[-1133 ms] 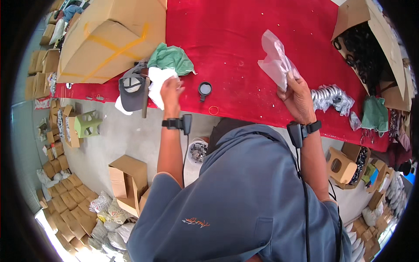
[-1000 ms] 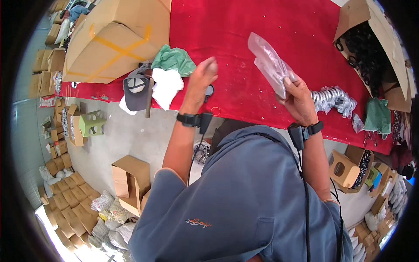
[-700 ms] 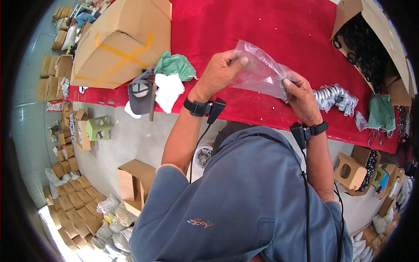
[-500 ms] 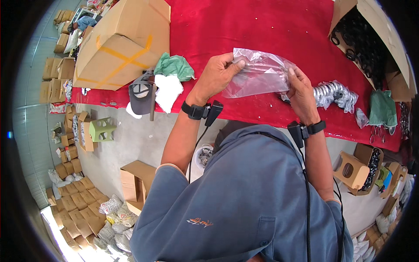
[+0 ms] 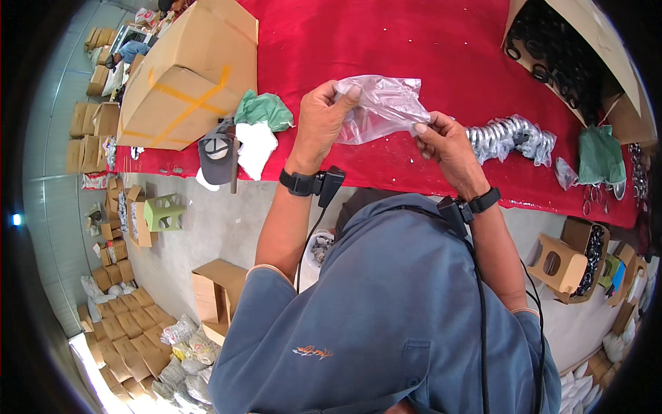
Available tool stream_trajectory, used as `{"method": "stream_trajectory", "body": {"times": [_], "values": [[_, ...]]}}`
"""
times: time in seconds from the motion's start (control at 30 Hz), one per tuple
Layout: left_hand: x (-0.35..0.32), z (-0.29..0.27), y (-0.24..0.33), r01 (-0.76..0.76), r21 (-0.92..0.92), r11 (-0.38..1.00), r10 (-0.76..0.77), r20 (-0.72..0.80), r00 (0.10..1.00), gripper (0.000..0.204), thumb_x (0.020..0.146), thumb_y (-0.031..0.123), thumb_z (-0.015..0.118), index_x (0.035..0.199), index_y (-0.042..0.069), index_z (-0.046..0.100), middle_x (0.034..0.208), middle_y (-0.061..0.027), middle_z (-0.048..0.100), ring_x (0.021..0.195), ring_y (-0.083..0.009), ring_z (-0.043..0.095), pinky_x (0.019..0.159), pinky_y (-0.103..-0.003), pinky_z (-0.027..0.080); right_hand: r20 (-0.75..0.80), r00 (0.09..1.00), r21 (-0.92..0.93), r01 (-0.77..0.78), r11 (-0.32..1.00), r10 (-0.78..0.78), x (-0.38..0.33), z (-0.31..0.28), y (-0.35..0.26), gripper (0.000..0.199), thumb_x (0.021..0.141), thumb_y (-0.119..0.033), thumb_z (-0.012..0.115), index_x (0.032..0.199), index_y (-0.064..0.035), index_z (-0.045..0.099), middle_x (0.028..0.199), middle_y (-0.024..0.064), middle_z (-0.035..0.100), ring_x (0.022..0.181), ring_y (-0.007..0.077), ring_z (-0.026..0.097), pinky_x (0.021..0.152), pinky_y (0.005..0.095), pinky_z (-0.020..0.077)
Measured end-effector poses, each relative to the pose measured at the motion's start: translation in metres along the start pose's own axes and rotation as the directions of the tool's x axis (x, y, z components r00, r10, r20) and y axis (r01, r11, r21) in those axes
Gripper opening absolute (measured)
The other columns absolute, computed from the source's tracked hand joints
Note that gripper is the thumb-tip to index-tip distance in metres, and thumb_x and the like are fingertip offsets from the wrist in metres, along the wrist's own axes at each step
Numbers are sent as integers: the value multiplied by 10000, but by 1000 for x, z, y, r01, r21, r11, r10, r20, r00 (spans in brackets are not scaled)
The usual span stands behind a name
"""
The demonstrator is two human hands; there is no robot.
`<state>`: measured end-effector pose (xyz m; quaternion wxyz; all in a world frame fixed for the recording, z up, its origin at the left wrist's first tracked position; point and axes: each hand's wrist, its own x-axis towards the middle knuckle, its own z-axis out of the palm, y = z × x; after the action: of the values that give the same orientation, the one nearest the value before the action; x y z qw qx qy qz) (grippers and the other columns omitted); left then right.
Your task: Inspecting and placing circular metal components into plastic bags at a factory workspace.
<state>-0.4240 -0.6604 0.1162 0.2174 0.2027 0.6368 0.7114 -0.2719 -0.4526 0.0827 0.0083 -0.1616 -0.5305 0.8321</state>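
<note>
"Red cloth (image 5: 448, 76) spreads over the table beneath the person's fingers, dotted with tiny white specks. What do those fingers have?"

"One thin, clear plastic bag (image 5: 383, 103), spread crinkled between the two hands."

"How does each hand stand?"

"On the left hand (image 5: 319, 124), thumb and forefinger are closed in a pinch on the bag's left end. On the right hand (image 5: 447, 145), the thumb presses against the fingers at the bag's lower right corner. How tightly either one grips cannot be told."

"And close by?"

"Just right of the right fingers lies a row of shiny silver rings (image 5: 514, 140) in clear plastic. Left of the left fingers sits a crumpled white cloth (image 5: 256, 148), with a crumpled green cloth (image 5: 265, 112) against its upper edge and a dark grey peaked cap (image 5: 217, 162) on its far side."

"Farther out?"

"Beyond the cap, up and left of the left fingers, stands a big brown cardboard box (image 5: 196, 76) crossed with yellow tape. Well right of the right fingers, black rings (image 5: 569, 83) fill an open brown carton (image 5: 614, 38). Farthest, down and left of the fingers, are a pale green plastic stool (image 5: 157, 215) and stacked brown cartons (image 5: 131, 324) on the floor."
</note>
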Motion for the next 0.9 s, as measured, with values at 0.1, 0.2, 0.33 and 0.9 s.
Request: {"method": "stream_trajectory", "body": {"times": [0.1, 0.2, 0.33, 0.9], "values": [[-1, 5, -8, 20, -118, 993, -24, -29, 999, 286, 1001, 275, 715, 1102, 8, 731, 985, -25, 732, 880, -86, 641, 819, -256, 520, -30, 999, -8, 35, 999, -35, -5, -7, -1, 162, 969, -154, 704, 1058, -29, 653, 806, 7, 625, 662, 70, 562, 582, 228, 460], [0, 9, -11, 55, -201, 978, -57, -5, 998, 274, 1008, 270, 705, 1103, 15, 733, 1006, -39, 738, 905, -98, 656, 838, -269, 528, -93, 996, 69, 17, 997, -10, -11, -15, 0, 214, 979, -126, 668, 1158, -14, 638, 864, 17, 638, 700, 74, 573, 595, 225, 471], [-8, 37, 13, 136, -324, 936, -105, 111, 988, 234, 1003, 225, 711, 1092, 10, 729, 1009, -48, 741, 915, -117, 671, 844, -284, 539, -78, 995, 147, -44, 988, 56, -12, -33, 9, 267, 986, -116, 642, 1230, -11, 613, 914, 17, 648, 742, 77, 582, 610, 233, 483], [-8, 87, -32, 39, 396, 918, -56, 30, 998, 257, 902, 172, 791, 771, 19, 630, 652, 25, 551, 588, -54, 490, 509, -249, 386, -62, 919, -476, 315, 821, -389, -24, 0, 13, 299, 845, -172, 784, 1010, 46, 663, 842, 158, 720, 791, 213, 701, 736, 366, 559]]}}
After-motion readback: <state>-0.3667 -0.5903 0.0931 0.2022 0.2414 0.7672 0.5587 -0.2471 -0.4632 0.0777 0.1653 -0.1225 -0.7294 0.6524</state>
